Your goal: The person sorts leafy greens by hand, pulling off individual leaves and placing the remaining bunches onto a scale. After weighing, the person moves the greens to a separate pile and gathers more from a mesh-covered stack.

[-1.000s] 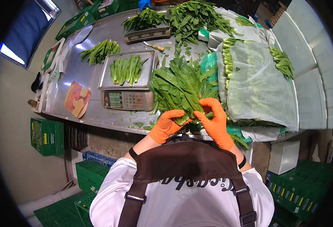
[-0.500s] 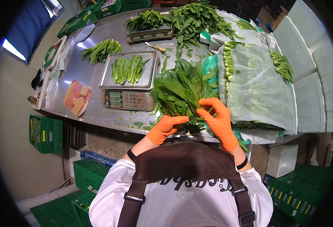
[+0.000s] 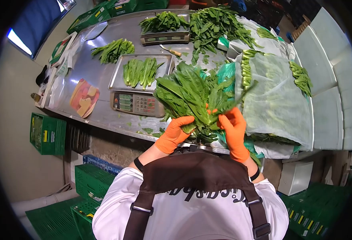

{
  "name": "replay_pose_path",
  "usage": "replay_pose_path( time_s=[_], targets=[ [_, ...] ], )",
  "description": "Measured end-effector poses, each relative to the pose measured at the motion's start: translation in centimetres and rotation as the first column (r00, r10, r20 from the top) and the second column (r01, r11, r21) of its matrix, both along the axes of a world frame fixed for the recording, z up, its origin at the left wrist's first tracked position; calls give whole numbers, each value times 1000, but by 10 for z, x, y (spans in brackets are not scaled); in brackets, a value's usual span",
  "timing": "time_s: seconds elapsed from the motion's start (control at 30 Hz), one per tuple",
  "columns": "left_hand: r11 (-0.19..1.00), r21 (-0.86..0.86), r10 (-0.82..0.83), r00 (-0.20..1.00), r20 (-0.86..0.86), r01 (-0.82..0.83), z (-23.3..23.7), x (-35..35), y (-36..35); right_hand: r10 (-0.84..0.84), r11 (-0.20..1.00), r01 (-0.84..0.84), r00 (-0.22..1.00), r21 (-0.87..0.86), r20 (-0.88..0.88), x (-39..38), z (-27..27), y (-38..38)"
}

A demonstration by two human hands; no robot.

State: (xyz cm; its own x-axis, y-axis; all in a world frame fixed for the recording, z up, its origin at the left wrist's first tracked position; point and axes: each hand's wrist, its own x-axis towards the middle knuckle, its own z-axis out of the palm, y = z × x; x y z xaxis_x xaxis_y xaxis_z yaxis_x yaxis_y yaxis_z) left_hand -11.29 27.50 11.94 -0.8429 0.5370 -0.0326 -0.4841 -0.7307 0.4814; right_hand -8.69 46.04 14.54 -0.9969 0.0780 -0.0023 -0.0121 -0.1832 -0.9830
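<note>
My left hand [image 3: 174,135], in an orange glove, is wrapped round a large bunch of leafy greens [image 3: 184,90] at the table's near edge. Its thumb lies in front, and orange fingertips show among the stems. At the right side of the bunch, my right hand [image 3: 235,134], also gloved, has its fingers closed on a single leaf [image 3: 246,94], which is blurred and points up and right. Just left of the bunch stands a digital scale [image 3: 138,105]; its metal tray bears a small row of cut greens [image 3: 141,73].
Farther back are a second scale [image 3: 165,39] with greens, a knife [image 3: 171,51], a big leaf pile [image 3: 220,30] and another bunch [image 3: 114,51]. White cloth [image 3: 278,100] covers greens at right. A patterned card [image 3: 84,98] lies left. Green crates [image 3: 48,134] stand beside the table.
The bunch has tipped slightly leftward, its leaves fanned out more. My right hand has moved a little right, with a leaf in its fingers. The view has shifted slightly.
</note>
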Motion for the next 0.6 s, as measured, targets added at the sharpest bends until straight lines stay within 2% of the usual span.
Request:
replay_pose_path(
  time_s=[0.03,0.07,0.1,0.13,0.17,0.2,0.27,0.3,0.33,0.4,0.5,0.53,0.6],
  targets=[
    [993,118,12,997,82,-22,-3,-1,-1,-70,996,76,989,39,-132,8,2,-7],
    [971,232,16,986,164,-55,-5,-1,-2,-67,993,98,930,68,-362,13,0,-12],
    [958,282,3,983,184,-56,-5,-1,-3,15,929,190,838,317,-545,16,11,-10],
    [956,285,20,983,184,-73,-1,-2,-3,148,797,320,719,512,-679,19,23,-6],
    [948,304,28,977,209,-92,5,-2,-4,-10,994,53,909,94,-416,32,2,1],
    [939,325,33,972,234,-110,8,-3,-5,-12,996,46,916,76,-402,33,10,4],
    [930,328,65,953,296,-165,9,-9,-9,-64,909,301,784,288,-617,13,0,7],
    [969,142,175,970,171,-200,6,-12,-11,-30,739,430,790,519,-612,-1,14,4],
    [966,-45,256,966,26,-255,2,-13,-13,-51,744,267,937,613,-347,-11,16,3],
    [948,-100,303,953,-8,-302,1,-10,-13,4,686,258,933,680,-359,-21,13,0],
    [950,-121,297,954,47,-289,-1,-5,-11,239,765,72,892,640,-385,-16,19,-12],
    [951,-121,292,955,50,-285,-4,-3,-10,276,772,58,867,633,-416,-15,19,-20],
    [971,-80,231,969,85,-224,-6,0,-9,248,773,24,909,634,-336,-13,28,-34]
  ],
)
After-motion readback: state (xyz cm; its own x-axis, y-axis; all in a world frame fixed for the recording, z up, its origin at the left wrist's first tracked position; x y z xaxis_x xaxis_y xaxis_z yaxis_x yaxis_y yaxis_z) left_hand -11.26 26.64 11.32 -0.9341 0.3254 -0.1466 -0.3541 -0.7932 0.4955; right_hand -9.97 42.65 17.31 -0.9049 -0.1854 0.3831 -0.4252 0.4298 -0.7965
